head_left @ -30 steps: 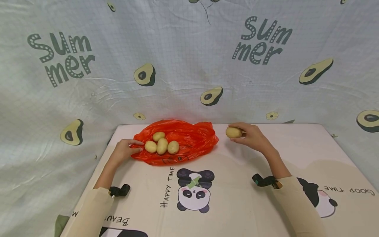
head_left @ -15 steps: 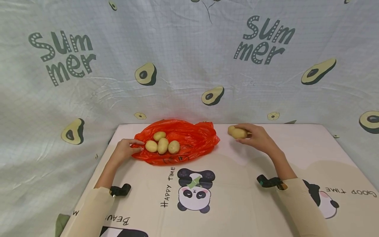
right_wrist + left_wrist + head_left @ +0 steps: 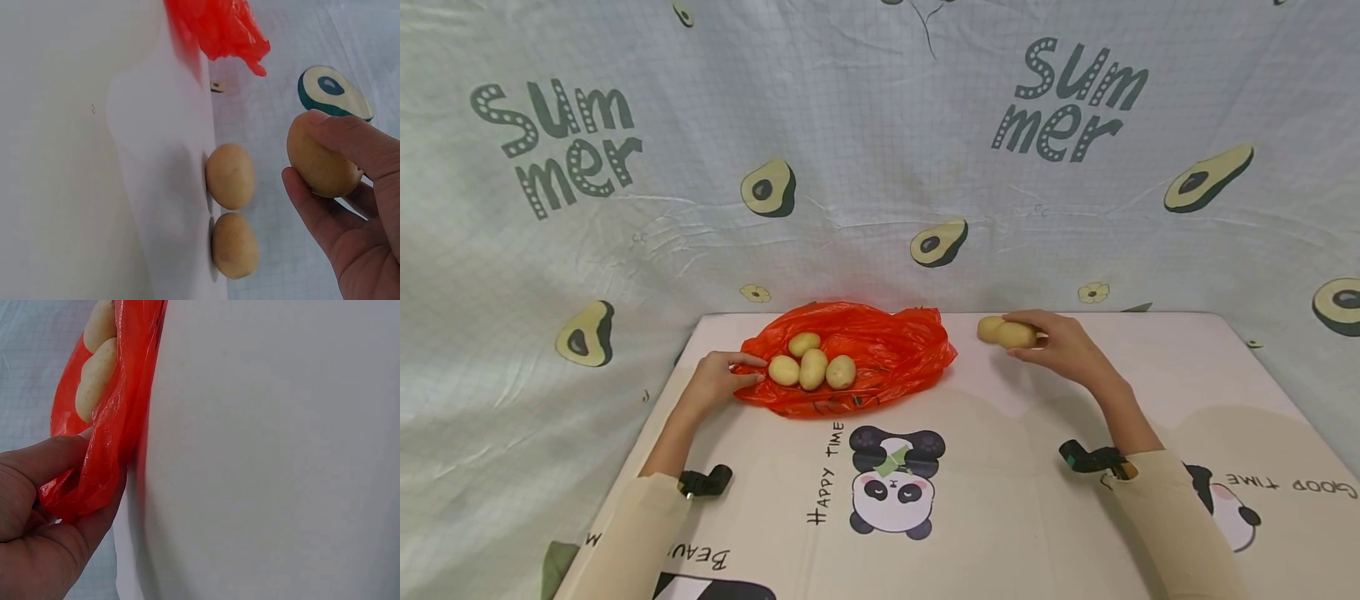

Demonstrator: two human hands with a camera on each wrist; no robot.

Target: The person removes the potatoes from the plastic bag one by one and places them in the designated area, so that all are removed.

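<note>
Several potatoes lie on the spread red plastic bag [image 3: 895,354], bunched near its left end; one potato [image 3: 812,369] is in the middle of the bunch. My left hand [image 3: 718,379] pinches the bag's left edge between thumb and fingers, which shows close up in the left wrist view. Right of the bag, my right hand [image 3: 1060,346] grips a potato [image 3: 1017,335] from its right side. Behind that one, another potato [image 3: 989,328] partly shows. The right wrist view has two potatoes on the table, an upper potato [image 3: 230,176] and a lower potato [image 3: 235,245], apart from the held one.
The table [image 3: 985,500] has a pale cloth printed with pandas and words. A hanging cloth [image 3: 850,125] with avocado prints rises behind its back edge. The bag's crumpled right end [image 3: 936,346] reaches toward the right hand.
My right hand has shifted a little to the right with its potato, and another potato now shows at that one's left. The left hand stays at the bag's edge.
</note>
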